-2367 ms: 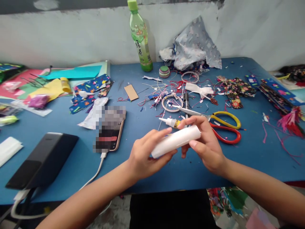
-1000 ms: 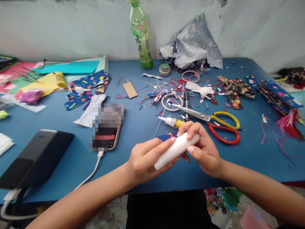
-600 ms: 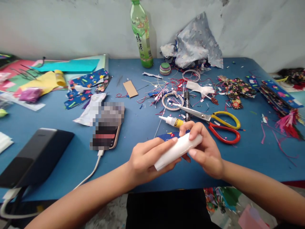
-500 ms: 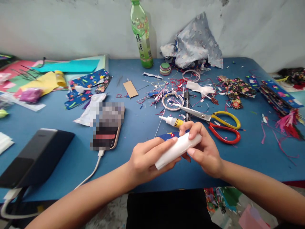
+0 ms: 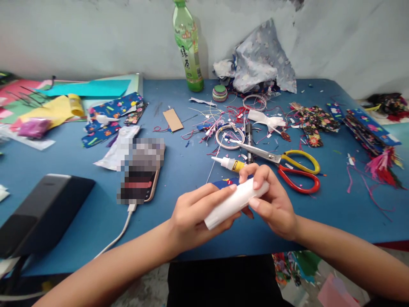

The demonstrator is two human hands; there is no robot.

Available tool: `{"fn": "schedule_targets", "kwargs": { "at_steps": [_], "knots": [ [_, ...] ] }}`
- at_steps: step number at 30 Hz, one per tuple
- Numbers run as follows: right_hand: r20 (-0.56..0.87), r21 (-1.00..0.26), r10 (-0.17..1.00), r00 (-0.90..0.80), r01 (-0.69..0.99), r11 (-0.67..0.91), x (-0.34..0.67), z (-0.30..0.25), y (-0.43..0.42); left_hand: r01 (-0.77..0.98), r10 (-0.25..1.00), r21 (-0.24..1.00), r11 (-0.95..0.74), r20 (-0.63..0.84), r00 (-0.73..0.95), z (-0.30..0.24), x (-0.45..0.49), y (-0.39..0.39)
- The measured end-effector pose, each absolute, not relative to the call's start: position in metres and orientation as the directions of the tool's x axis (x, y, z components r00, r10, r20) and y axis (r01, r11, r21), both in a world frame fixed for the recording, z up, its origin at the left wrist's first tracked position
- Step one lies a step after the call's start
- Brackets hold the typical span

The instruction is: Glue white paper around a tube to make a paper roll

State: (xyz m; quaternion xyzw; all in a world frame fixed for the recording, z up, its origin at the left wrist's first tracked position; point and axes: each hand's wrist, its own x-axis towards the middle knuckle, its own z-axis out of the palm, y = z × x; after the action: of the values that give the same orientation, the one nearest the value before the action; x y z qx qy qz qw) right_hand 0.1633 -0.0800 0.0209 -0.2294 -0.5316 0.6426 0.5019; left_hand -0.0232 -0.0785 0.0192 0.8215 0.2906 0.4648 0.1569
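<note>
Between my two hands, over the front of the table, is a white folded strip, flat and rather stiff; I cannot tell if it is paper or cloth. My left hand grips its lower left part, fingers along the top and underneath. My right hand pinches the upper right end between thumb and fingers. Just behind them a piece of blue patterned cloth is partly hidden. A small glue bottle with a white nozzle lies close by. Scissors with yellow and red handles rest to the right, blades partly open.
A black marker, tape rolls and thread scraps lie mid-table. A green tea bottle stands by the wall. Left are a phone on a cable and a dark power bank. Folded cloth strips lie right.
The whole view has shifted slightly, so things on the table appear a little further left. Both hands keep their hold on the white strip with almost no movement.
</note>
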Motion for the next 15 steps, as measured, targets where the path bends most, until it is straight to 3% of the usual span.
{"fn": "schedule_targets", "kwargs": {
  "at_steps": [11, 15],
  "knots": [
    [0.176, -0.897, 0.915, -0.363, -0.442, -0.003, 0.159, 0.0159, -0.0785, 0.371, 0.66, 0.546, -0.751, 0.626, 0.415, 0.0165, -0.024, -0.0799],
    [0.164, -0.891, 0.916, -0.365, -0.453, -0.021, 0.1599, 0.0171, -0.0776, 0.313, 0.666, 0.589, -0.745, 0.641, 0.38, 0.0153, -0.0223, -0.0769]
  ]
}}
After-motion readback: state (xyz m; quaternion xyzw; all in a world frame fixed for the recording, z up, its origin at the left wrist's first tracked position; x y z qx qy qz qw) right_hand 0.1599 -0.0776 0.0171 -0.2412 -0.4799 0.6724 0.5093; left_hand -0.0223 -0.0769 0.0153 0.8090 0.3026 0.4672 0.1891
